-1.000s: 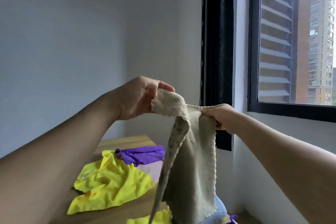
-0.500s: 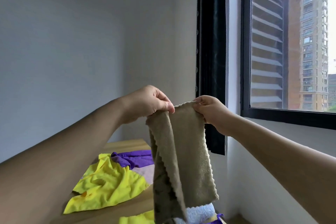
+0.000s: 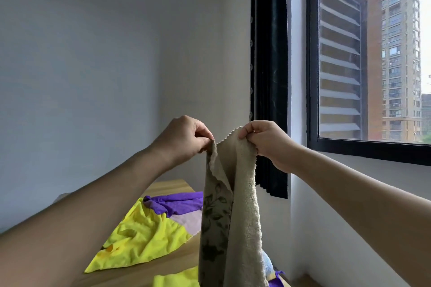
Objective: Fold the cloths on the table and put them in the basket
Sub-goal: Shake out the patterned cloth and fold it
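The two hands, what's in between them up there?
In the head view, the scalloped top edge of the beige cloth spans between the left hand and right hand; each pinches a corner.

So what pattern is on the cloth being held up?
Beige cloth; its smooth side has a dark leaf-and-flower print, seen in the head view.

Plain pale wall, dark curtain beside black-framed window, grey louvres and tower outside, daylight, wooden table
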`<state>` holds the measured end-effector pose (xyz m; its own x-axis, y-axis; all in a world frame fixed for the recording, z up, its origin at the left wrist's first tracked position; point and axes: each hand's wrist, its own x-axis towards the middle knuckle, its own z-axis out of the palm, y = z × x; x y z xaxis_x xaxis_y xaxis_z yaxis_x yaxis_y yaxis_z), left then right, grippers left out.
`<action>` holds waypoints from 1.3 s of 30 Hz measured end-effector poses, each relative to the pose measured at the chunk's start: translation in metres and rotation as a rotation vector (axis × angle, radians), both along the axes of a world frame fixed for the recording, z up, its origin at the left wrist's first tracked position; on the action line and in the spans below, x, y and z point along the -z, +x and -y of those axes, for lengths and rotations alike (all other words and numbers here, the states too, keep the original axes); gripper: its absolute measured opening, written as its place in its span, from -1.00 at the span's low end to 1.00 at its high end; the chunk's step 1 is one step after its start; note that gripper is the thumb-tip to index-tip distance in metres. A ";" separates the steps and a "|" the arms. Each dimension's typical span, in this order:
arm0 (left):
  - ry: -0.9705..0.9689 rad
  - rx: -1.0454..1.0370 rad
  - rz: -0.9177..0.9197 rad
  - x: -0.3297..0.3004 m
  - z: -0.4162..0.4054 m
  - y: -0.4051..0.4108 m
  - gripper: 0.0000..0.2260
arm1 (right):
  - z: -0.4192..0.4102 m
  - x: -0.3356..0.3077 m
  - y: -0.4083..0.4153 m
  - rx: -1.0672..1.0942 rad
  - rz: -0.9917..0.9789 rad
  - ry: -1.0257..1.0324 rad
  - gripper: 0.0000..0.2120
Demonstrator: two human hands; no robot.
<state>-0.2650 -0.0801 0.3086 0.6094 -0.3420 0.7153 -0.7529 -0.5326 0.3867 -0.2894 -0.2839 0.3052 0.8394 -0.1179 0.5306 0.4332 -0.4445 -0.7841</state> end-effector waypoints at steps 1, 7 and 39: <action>-0.003 0.001 0.036 0.000 0.001 -0.001 -0.89 | 0.000 0.001 0.000 0.004 -0.004 0.004 -0.62; -0.029 0.025 0.046 -0.009 0.001 0.004 -0.93 | -0.003 0.007 -0.004 -0.098 -0.038 0.041 -0.71; 0.393 -0.014 -0.071 -0.054 0.019 -0.050 -0.90 | 0.001 0.031 -0.032 -0.092 0.156 0.000 -0.74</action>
